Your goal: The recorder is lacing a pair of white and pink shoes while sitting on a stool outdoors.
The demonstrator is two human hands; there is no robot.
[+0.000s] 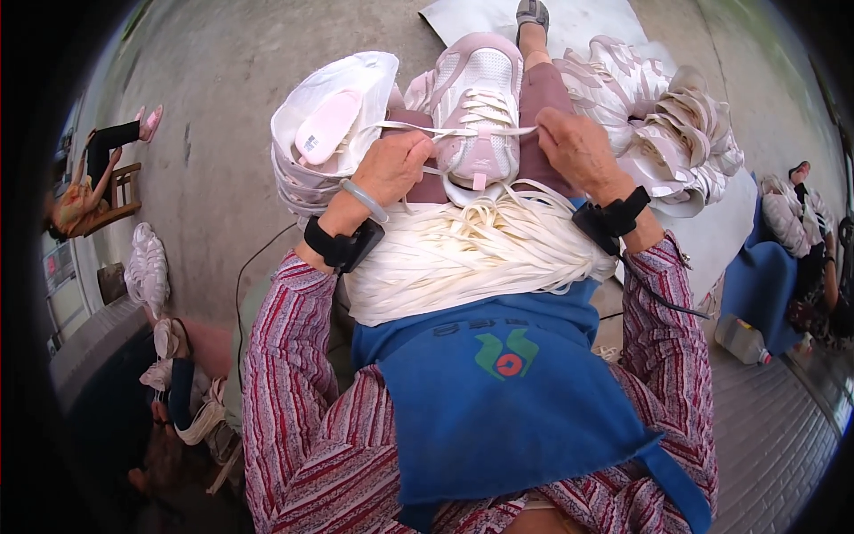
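Note:
A white and pink sneaker (480,107) rests between my knees, toe pointing away from me. White laces cross its tongue in several rows. My left hand (391,166) is closed on one end of the shoelace (418,129), left of the shoe. On the other side my right hand (576,147) pinches the other end, and the lace runs nearly straight between them across the shoe. A thick bundle of loose cream laces (471,254) lies over my lap on the blue apron (516,409).
At my left stands a white bag (378,76) with a pink insole (331,125) on top. Piled sneakers (667,116) sit at my right, over a pale sheet (614,22). A plastic jug (743,340) stands farther right. Other people sit at both sides.

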